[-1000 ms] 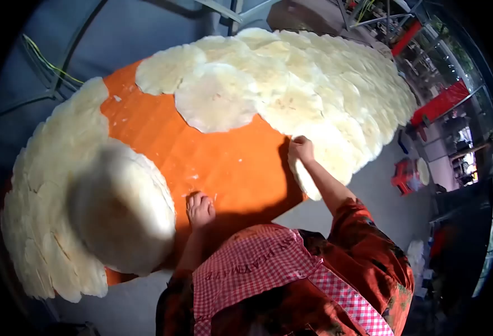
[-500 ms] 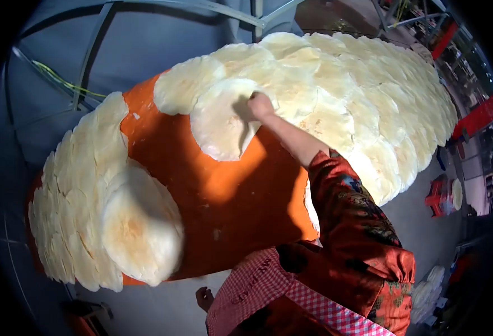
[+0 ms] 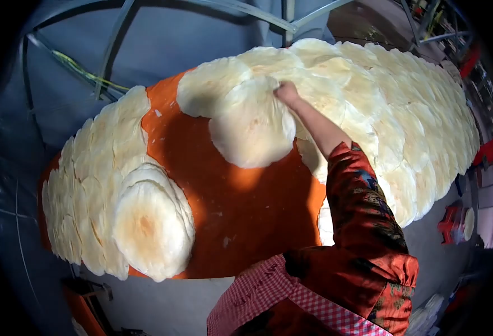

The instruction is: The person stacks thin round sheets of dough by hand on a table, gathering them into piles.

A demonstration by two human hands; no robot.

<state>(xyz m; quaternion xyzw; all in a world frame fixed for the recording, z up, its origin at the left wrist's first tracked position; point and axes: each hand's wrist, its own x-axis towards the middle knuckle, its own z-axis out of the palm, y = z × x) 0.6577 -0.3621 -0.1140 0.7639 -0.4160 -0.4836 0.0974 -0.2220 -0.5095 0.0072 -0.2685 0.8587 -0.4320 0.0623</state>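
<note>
My right hand is closed at the upper right edge of a round, pale flatbread, pinching it. This flatbread hangs over the orange cloth and partly over neighbouring flatbreads; whether it lies flat there I cannot tell. Thin overlapping flatbreads cover the right side of the table, and more overlapping flatbreads cover the left end. A thick stack of flatbreads, browned in the middle on top, rests at the near left. My left hand is out of view.
A metal frame runs behind the table before a grey-blue sheet wall. Beyond the right side, a red stool stands on the grey floor. An orange-brown box-like object sits below the left edge.
My right hand has moved toward the far edge of the flatbread, whose lower right side now looks rounder and spread out. My left hand has left the view, which has shifted slightly.
</note>
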